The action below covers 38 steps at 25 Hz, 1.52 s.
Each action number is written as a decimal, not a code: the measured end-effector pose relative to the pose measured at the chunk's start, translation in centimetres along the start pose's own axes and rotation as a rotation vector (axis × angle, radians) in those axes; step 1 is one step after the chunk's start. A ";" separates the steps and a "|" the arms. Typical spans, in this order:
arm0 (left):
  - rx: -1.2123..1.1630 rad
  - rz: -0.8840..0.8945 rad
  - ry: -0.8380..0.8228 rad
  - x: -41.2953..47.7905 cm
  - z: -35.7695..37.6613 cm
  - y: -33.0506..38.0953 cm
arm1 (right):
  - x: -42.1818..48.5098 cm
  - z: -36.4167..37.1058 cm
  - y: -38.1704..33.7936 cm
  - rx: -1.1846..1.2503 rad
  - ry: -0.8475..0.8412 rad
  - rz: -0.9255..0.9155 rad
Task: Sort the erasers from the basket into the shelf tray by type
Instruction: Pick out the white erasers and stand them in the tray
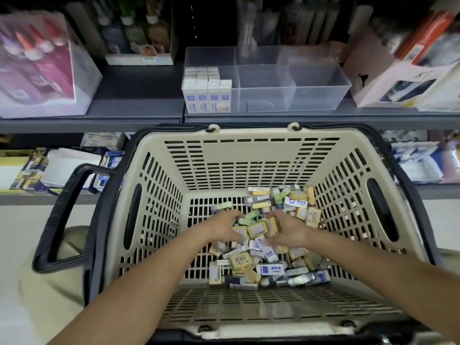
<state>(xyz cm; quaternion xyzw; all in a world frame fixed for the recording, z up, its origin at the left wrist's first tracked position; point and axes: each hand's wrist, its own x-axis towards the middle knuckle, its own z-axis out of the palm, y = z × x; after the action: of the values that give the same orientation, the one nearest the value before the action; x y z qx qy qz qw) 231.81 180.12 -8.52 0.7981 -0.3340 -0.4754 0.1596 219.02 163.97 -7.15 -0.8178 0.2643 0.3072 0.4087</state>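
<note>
A beige slotted basket (159, 185) stands in front of the shelf, with a heap of small boxed erasers (271, 260) on its floor: yellow, green, and white with blue labels. Both hands are down in the heap. My left hand (225, 226) curls its fingers round green and yellow erasers. My right hand (286, 227) curls round yellow erasers beside it. On the shelf above sits a clear divided tray (321, 95). Its left compartment holds rows of upright white-and-blue erasers (207, 89); the middle and right compartments look empty.
The basket's black handles (64, 215) hang out to the left and around the rim. A purple-and-white display box (42, 68) stands left of the tray, and a white carton (388, 78) stands right of it. Lower shelves hold packaged goods.
</note>
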 end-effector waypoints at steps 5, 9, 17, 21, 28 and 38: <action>0.155 -0.005 0.009 0.1 0.3 -1.1 | -0.1 -0.9 0.4 0.085 -0.032 -0.058; 0.325 0.035 -0.033 -0.4 1.8 -1.3 | 0.2 0.8 0.0 -0.068 0.004 -0.064; 0.208 -0.020 0.099 -1.1 -1.5 -3.6 | 0.3 0.7 -0.4 -0.413 0.332 -0.290; 0.153 0.085 0.273 -0.5 -0.8 -1.5 | -0.1 2.8 -0.3 -0.736 0.177 -0.362; 0.099 0.172 0.064 -0.2 0.8 0.2 | 1.1 1.8 -0.9 -0.141 0.138 -0.337; -0.689 -0.082 0.031 -1.3 -1.8 0.4 | 0.8 3.1 -0.4 -0.688 0.223 -0.304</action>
<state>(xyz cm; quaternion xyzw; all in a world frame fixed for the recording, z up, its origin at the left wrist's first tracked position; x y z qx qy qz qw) 232.78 180.59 -6.49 0.7173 -0.1190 -0.5542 0.4052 218.95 166.63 -9.04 -0.9653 0.0646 0.2228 0.1201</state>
